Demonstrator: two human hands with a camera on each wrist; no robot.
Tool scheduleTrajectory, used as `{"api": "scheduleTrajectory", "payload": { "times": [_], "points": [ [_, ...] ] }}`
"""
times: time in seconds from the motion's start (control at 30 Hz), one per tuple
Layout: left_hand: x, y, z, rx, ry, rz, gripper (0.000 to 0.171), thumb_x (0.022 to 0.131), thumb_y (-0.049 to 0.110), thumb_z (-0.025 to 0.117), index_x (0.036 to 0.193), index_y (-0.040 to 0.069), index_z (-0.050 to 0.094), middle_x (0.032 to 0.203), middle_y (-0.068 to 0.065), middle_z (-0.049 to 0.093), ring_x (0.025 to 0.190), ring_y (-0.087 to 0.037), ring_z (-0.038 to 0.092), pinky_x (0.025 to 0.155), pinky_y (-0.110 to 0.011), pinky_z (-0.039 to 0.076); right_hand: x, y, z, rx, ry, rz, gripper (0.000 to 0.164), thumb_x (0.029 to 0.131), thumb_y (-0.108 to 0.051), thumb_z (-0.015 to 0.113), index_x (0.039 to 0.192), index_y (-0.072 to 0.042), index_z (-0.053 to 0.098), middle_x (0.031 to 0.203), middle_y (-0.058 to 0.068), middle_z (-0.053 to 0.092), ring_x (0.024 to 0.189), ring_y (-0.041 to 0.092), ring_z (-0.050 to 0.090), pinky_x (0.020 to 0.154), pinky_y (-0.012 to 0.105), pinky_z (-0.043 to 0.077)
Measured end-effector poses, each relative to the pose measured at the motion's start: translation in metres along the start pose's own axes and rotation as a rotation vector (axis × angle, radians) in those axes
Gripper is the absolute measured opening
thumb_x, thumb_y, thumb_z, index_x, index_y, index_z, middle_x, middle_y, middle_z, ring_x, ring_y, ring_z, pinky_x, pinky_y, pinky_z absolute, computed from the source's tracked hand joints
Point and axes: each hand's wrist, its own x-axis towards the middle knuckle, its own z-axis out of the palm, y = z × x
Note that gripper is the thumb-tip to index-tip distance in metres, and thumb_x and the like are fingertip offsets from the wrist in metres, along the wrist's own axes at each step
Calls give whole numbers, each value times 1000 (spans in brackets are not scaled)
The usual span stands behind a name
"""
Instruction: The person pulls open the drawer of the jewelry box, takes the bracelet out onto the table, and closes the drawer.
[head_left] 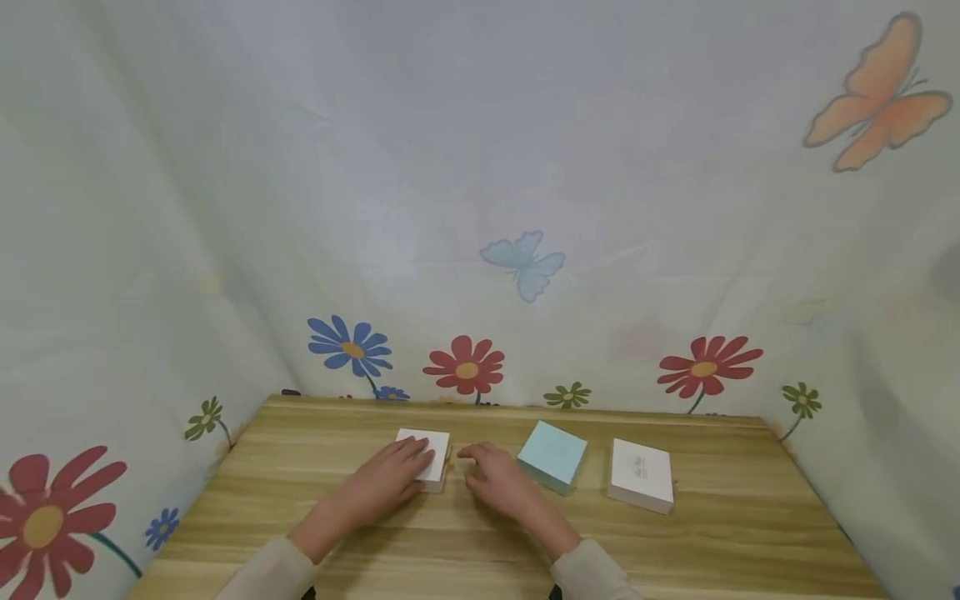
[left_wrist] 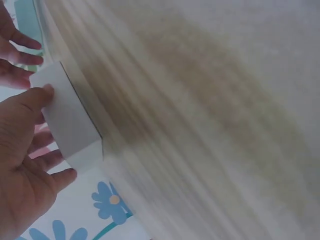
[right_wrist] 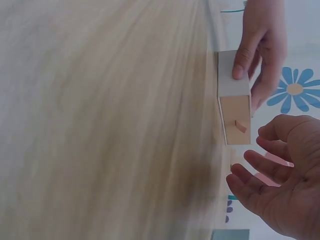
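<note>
A small white drawer box (head_left: 433,475) lies on the table under my left hand (head_left: 384,482). That hand grips it, thumb on the near side and fingers over the top. The right wrist view shows the box's tan end (right_wrist: 232,112), with a little pull tab (right_wrist: 240,126) sticking out. Facing this end, a short gap away, is my right hand (head_left: 501,483), its fingers loosely bent and nothing in them. In the right wrist view its fingertips (right_wrist: 265,131) hover beside the tab.
A light teal box (head_left: 553,452) sits just right of my right hand. Farther right lies another white box (head_left: 642,471) with a small printed mark. The wood-patterned table (head_left: 735,533) is bordered by a cloth backdrop (head_left: 600,167) printed with flowers and butterflies.
</note>
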Motion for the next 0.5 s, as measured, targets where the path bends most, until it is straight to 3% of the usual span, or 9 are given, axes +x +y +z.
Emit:
{"api": "scheduleTrajectory", "payload": {
  "times": [0.17,0.5],
  "points": [
    [7,3,-1,32,-45,11,52,100,34,64,142,5,57,146,-16,53,135,-38,50,111,-51,40,2,2,7,30,2,14,33,93,-7,68,126,0,66,122,14,65,111,26,63,95,42,53],
    [7,-2,-8,88,-26,8,49,97,34,70,136,6,64,140,-16,58,129,-36,56,107,-51,44,23,2,17,7,36,19,30,92,-11,70,120,1,68,110,14,70,101,27,66,89,41,55]
  ]
}}
